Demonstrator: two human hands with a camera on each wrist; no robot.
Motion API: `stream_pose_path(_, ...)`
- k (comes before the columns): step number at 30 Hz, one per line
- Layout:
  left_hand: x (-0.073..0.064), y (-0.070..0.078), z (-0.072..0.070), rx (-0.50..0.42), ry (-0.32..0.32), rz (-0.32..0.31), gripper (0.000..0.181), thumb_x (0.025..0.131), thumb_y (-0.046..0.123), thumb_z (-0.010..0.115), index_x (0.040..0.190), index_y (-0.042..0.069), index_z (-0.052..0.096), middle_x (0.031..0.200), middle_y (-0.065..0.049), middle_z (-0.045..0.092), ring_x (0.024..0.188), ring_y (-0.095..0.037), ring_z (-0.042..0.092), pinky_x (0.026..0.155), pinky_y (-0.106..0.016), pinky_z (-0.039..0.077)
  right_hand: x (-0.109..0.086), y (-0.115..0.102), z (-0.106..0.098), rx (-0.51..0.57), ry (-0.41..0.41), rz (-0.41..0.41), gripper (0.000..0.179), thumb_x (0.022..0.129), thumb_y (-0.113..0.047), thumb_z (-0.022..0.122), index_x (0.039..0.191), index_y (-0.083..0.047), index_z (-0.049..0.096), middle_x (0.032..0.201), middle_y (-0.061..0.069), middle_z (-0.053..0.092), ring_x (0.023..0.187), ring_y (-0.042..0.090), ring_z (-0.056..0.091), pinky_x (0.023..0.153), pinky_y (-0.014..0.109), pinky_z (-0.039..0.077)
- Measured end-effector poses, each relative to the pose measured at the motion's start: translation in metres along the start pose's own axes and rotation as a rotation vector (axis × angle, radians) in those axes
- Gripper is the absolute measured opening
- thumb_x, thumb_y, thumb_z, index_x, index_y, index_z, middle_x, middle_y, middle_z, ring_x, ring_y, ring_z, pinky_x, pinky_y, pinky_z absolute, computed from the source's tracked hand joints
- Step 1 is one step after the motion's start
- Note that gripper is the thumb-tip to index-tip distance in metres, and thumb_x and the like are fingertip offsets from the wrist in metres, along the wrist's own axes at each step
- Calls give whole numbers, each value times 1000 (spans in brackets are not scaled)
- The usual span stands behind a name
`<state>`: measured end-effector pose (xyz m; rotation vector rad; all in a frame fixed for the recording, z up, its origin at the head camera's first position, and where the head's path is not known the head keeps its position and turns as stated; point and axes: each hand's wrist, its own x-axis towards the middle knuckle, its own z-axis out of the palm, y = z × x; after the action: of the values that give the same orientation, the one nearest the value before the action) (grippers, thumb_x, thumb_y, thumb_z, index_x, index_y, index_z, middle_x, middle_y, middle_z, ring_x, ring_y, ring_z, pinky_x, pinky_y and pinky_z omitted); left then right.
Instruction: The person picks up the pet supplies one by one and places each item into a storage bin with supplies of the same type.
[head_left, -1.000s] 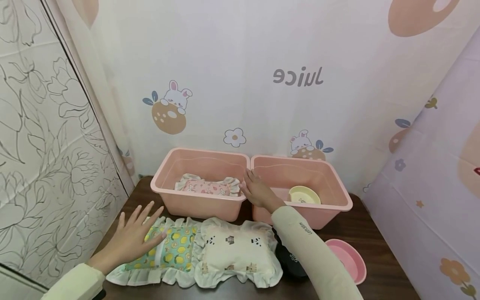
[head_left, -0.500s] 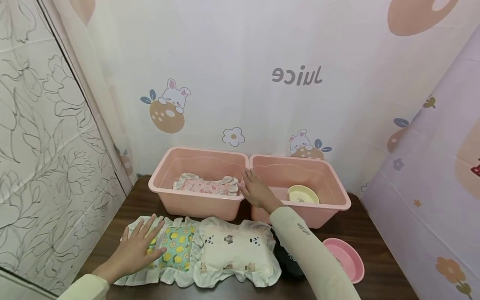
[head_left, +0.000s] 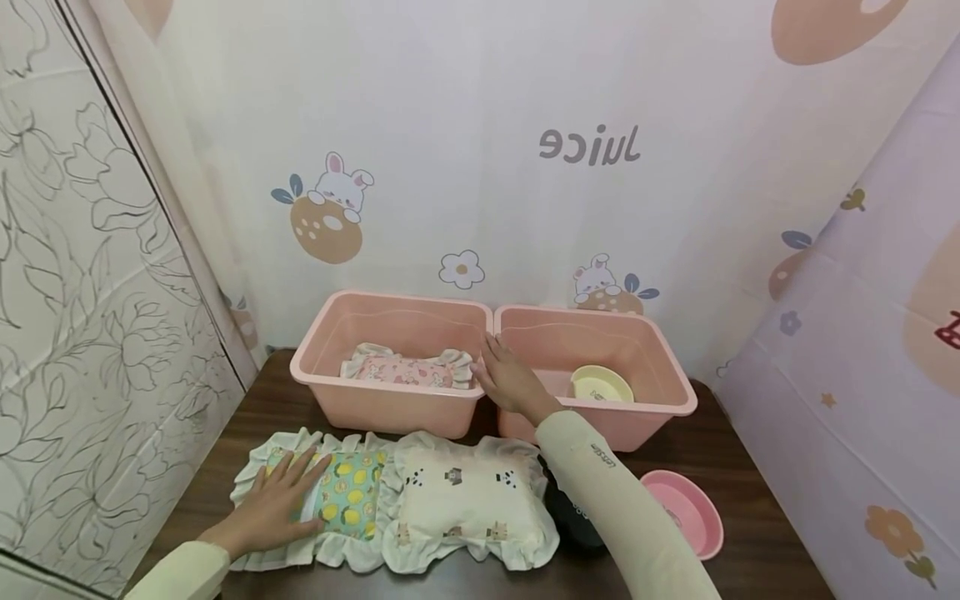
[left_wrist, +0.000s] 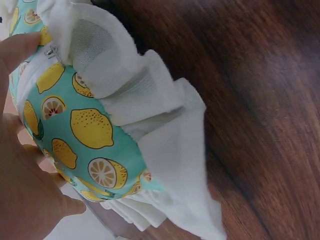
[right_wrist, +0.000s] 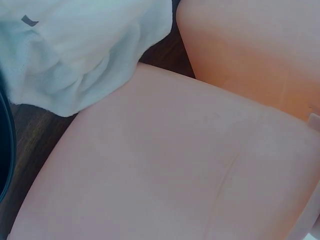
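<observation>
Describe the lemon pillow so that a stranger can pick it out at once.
On the dark table stand two pink tubs. In front of them, side by side, lie the lemon pillow and a cream pillow. Both are frilled; only the left is green with lemons.

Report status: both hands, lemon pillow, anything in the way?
Left hand spread over lemon pillow. Right hand by adjacent rims of pink tubs, holding nothing. Lemon pillow lying on table. Cream pillow crowding its right side.
</observation>
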<state>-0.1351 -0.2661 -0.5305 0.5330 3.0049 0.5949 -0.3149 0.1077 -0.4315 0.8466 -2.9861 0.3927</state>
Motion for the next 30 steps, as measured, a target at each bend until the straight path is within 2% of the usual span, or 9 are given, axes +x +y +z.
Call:
stream_pose_path(6, 13, 0, -2, 37, -65, -20, 98, 74, 53, 76, 151, 13, 31, 154, -23, 23, 137, -55, 19, 95, -81, 12, 0, 2, -1, -7, 13, 5, 65, 104, -43, 27, 153, -2, 12, 159, 16, 13, 146, 34, 11, 117, 45, 17)
stream_pose_path(12, 19, 1, -6, -18, -140, -44, 106, 67, 48, 83, 151, 10, 29, 154, -26, 23, 135, -57, 19, 97, -80, 11, 2, 1, 3, -11, 38, -9, 64, 104, -40, 30, 153, -1, 15, 159, 16, 16, 146, 36, 14, 116, 48, 20)
stream_pose_path(19, 21, -4, -6, -43, -191, -46, 113, 59, 50, 86, 151, 11, 31, 150, -26, 29, 133, -58, 23, 94, -81, 15, 0, -1, 2, -5, 41, -9, 63, 104, -38, 33, 152, 0, 16, 158, 17, 18, 145, 36, 16, 116, 48, 21)
stream_pose_path(25, 24, -3, -6, -19, -190, -38, 114, 55, 47, 90, 149, 13, 35, 143, -24, 37, 131, -56, 28, 92, -81, 17, 1, -1, 3, -19, 43, -15, 64, 104, -39, 31, 152, 0, 16, 158, 18, 17, 145, 36, 15, 116, 47, 21)
stream_pose_path(30, 24, -2, -2, 43, -132, -16, 106, 57, 40, 90, 147, 14, 40, 137, -20, 44, 126, -47, 39, 94, -78, 22, 0, 0, 4, -15, 43, 0, 63, 104, -39, 31, 153, -1, 16, 158, 16, 17, 145, 36, 16, 116, 46, 21)
